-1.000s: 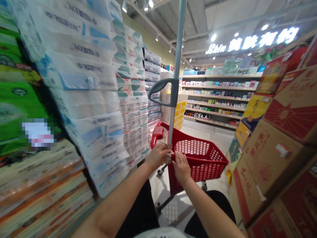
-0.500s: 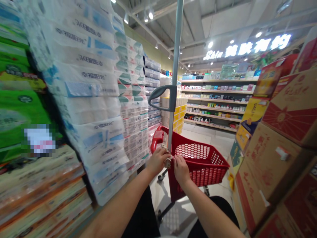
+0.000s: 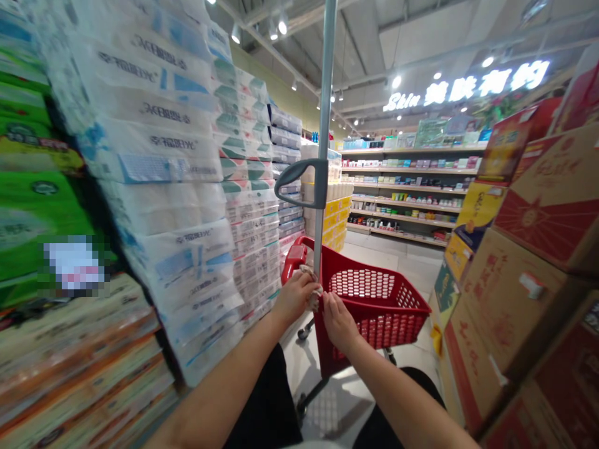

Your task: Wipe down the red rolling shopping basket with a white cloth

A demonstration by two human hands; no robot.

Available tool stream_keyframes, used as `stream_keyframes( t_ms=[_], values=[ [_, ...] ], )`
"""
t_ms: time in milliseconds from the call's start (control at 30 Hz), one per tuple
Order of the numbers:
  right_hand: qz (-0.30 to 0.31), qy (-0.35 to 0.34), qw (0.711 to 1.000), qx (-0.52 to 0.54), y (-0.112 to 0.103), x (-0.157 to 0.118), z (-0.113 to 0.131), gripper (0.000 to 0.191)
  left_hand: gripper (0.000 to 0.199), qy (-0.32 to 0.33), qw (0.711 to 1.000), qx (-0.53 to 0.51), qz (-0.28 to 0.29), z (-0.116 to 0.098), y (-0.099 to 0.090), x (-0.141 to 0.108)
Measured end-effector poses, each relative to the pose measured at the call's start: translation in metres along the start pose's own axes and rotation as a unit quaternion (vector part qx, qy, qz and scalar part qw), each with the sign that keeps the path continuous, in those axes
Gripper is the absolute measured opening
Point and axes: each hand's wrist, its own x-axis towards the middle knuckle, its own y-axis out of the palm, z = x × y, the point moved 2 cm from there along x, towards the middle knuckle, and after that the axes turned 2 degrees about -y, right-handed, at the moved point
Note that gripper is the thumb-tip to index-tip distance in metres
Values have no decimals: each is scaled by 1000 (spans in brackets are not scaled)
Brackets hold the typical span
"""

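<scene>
A red plastic shopping cart (image 3: 374, 333) stands just ahead of me, with perforated basket walls. My left hand (image 3: 294, 295) is closed on a crumpled beige cloth (image 3: 314, 302) against the cart's near edge, beside the foot of the metal pole. On the same edge, a little to the right, my right hand (image 3: 341, 321) has its fingers bent over the red rim. The grey metal pole (image 3: 326, 93) rises from the cart and carries a dark grey loop grip (image 3: 302, 182). A red handle (image 3: 294, 259) lies just beyond my left hand.
Tall stacks of wrapped tissue packs (image 3: 187, 262) line the left side. Cardboard cartons (image 3: 505, 299) are piled at the right. Shelves of small goods (image 3: 402, 184) stand at the back, beyond the pale tiled floor (image 3: 388, 252).
The pole, the cart's near end and both hands have shifted slightly left in view. My left hand still grips the cloth, and my right hand stays at the rim.
</scene>
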Motion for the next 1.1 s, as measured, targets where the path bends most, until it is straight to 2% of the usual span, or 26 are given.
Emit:
stream_keyframes(
  t_ms=[67,133,267,367,567,700,767,900,1033,1100],
  values=[
    [-11,14,1000,14,-2,2,3,52,24,20,1000,1,17,-2,3,-2],
    [-39,57,997,34,-5,5,5,48,24,22,1000,-1,18,-1,2,-2],
    [-104,174,972,119,-13,15,1,34,29,-8,999,4,-46,4,-6,0],
    [-111,221,951,187,-17,23,-5,26,27,-14,998,1,-61,4,-8,-3],
    [-102,201,952,208,-19,26,-10,24,29,-33,998,1,-55,5,-8,-8],
    [-93,196,956,200,-18,26,-11,25,30,-32,999,-3,9,9,-12,1],
    [-85,193,958,196,-19,25,-11,26,31,-24,999,-7,22,8,-15,4],
    [-91,187,959,192,-22,23,-9,27,33,-34,999,2,-41,1,-14,-4],
    [-110,187,957,190,-24,21,-7,27,29,-2,1000,-12,-23,-6,-6,-9],
    [-109,194,956,193,-23,22,-6,26,29,5,999,-17,-50,-5,-14,0]
  ],
)
